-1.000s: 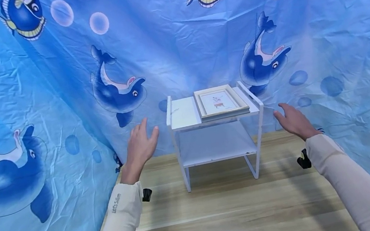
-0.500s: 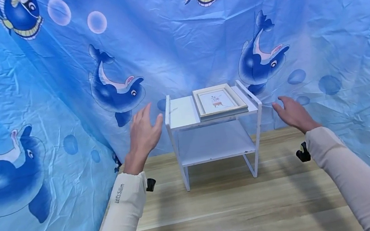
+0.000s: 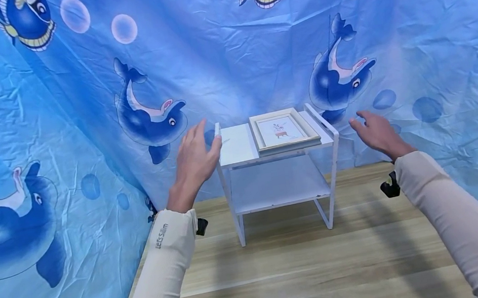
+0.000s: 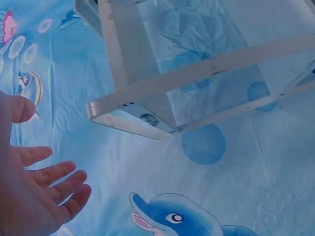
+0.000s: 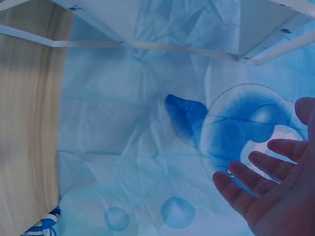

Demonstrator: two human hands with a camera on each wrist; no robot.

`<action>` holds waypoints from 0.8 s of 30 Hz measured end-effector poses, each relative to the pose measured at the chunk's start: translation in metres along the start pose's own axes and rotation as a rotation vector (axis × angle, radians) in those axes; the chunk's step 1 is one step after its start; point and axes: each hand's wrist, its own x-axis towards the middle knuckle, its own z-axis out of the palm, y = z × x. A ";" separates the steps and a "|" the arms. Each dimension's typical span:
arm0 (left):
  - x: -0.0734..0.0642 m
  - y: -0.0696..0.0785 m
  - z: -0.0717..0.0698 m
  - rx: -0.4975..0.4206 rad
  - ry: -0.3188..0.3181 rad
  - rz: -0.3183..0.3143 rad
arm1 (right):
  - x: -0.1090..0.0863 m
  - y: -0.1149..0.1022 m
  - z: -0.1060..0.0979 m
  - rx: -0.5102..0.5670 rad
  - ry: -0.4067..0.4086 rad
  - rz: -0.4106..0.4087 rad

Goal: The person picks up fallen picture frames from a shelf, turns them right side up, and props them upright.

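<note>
In the head view a small white two-tier shelf stand (image 3: 279, 184) stands on the floor, with raised rails at both ends of its top. A cream picture frame (image 3: 256, 134) with a flower drawing lies flat on the top, towards the right side. My left hand (image 3: 197, 159) is raised by the stand's left rail, its thumb overlapping the rail in this view; the left wrist view shows a gap between hand and stand. Off the right rail hovers my right hand (image 3: 377, 134), fingers extended and holding nothing. In the right wrist view its fingers (image 5: 256, 182) are spread below the stand's edge.
Blue sheeting (image 3: 229, 70) printed with dolphins, fish and bubbles hangs behind and along both sides. The floor (image 3: 303, 270) is light wood-look planking. The stand's lower shelf (image 3: 276, 184) sits between thin white legs. A black device shows at each wrist.
My left hand has moved up and right, closer to the stand's left rail. The right hand has risen a little. The stand and picture frame stay in place.
</note>
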 end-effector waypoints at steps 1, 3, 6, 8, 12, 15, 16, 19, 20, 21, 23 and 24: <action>0.002 0.002 0.000 0.005 -0.005 -0.001 | 0.001 -0.002 -0.002 0.004 0.004 -0.001; 0.005 0.007 0.000 0.012 -0.015 -0.003 | 0.002 -0.007 -0.006 0.012 0.011 -0.007; 0.009 0.013 0.000 0.020 -0.033 -0.016 | 0.004 -0.014 -0.011 0.023 0.016 -0.018; 0.011 0.016 0.001 0.021 -0.049 -0.024 | 0.005 -0.020 -0.014 0.031 0.017 -0.021; 0.016 0.021 0.003 0.015 -0.078 -0.044 | 0.007 -0.031 -0.019 0.048 0.018 -0.023; 0.020 0.024 0.005 0.003 -0.098 -0.061 | 0.008 -0.040 -0.022 0.062 0.016 -0.026; 0.021 0.026 0.005 -0.001 -0.106 -0.068 | 0.008 -0.043 -0.024 0.067 0.015 -0.026; 0.026 0.031 0.006 -0.014 -0.140 -0.085 | 0.008 -0.050 -0.027 0.069 0.008 -0.038; 0.027 0.033 0.006 -0.019 -0.155 -0.093 | 0.008 -0.052 -0.028 0.066 0.002 -0.042; 0.028 0.035 0.006 -0.026 -0.169 -0.100 | 0.009 -0.054 -0.029 0.063 -0.004 -0.048; 0.030 0.037 0.007 -0.040 -0.199 -0.114 | 0.010 -0.058 -0.030 0.051 -0.020 -0.056; 0.031 0.038 0.008 -0.046 -0.211 -0.122 | 0.011 -0.061 -0.031 0.049 -0.030 -0.058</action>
